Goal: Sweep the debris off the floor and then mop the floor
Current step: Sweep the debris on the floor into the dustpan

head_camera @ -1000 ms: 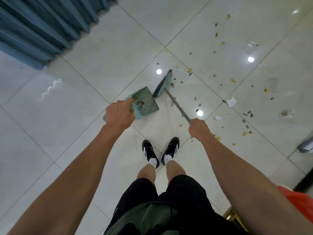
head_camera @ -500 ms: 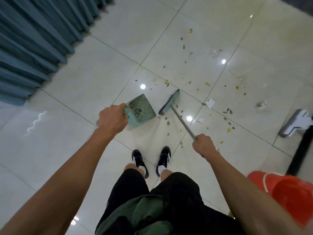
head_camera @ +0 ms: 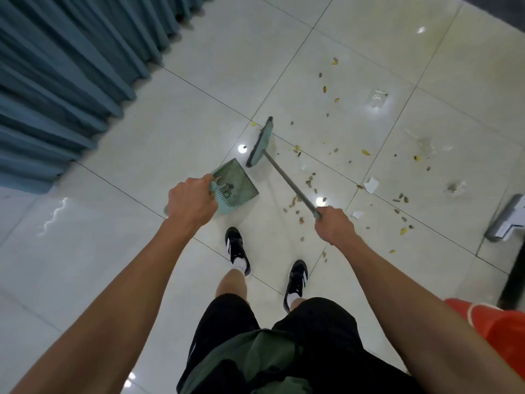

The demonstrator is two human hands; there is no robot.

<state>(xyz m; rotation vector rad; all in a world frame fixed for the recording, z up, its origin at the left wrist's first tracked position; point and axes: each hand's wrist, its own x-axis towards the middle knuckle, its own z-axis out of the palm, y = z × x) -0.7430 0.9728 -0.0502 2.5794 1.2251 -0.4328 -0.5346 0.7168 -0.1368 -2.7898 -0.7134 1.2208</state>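
Two tools are in use, one to each hand. The left hand (head_camera: 191, 201) curls round the handle of a teal dustpan (head_camera: 234, 185), fingers wrapped tight over it, and holds the pan tipped with its open lip pointing away from the person and to the right, towards the broom; a few scraps already lie near its comb-toothed back edge. I judge the pan is angled this way so that the broom can push litter straight across into its mouth.

The right hand (head_camera: 335, 225) is closed in a fist round the near end of the broom handle (head_camera: 289, 185), a grey rod whose long axis runs from that fist up and to the left, ending at the teal broom head (head_camera: 260, 143). The head's own long axis lies crosswise to the rod, slanting from lower left to upper right, bristles on the side facing the pan. It sits just beyond the pan's lip, apart from it.

Most of the debris (head_camera: 301, 198) is scattered on the pale tiled floor (head_camera: 176, 132) to the right of the broom: seed husks, yellow flakes, a torn paper scrap (head_camera: 371, 184) and crumpled clear film. So the head stands on the pan's side of the mess, and by my reckoning the sweep has a good way to go and mopping has not begun.

A grey mop head (head_camera: 505, 223) rests at the right edge, a red bucket (head_camera: 500, 328) by the right forearm, blue curtains (head_camera: 62, 75) along the left.
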